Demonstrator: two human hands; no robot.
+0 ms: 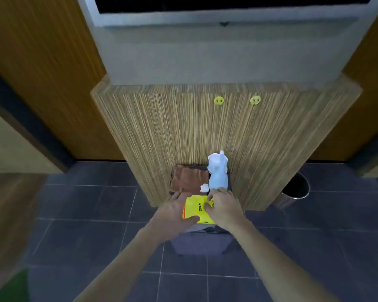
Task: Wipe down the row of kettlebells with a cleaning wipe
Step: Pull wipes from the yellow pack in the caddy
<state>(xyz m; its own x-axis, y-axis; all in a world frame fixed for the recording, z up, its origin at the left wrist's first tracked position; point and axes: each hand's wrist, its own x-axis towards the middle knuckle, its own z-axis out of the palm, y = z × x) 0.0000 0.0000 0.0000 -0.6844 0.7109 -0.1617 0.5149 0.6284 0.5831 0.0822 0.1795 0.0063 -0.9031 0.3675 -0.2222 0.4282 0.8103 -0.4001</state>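
Head view
Wipe pack point(196, 211): a yellow flat pack with black letters, lying at the near edge of the striped wooden cabinet point(271, 138), between both hands.
Left hand point(175, 211): fingers spread open, pressing on the left side of the pack, the thumb lying along its near edge.
Right hand point(224, 207): fingertips pinched together on the top right part of the pack; what they pinch is too small to tell.
White figurine point(217, 171): upright, just behind the pack.
Brown cloth point(188, 178): left of the figurine.
Metal bin point(294, 190): on the dark tile floor, right of the cabinet.
Kettlebells: none visible here.
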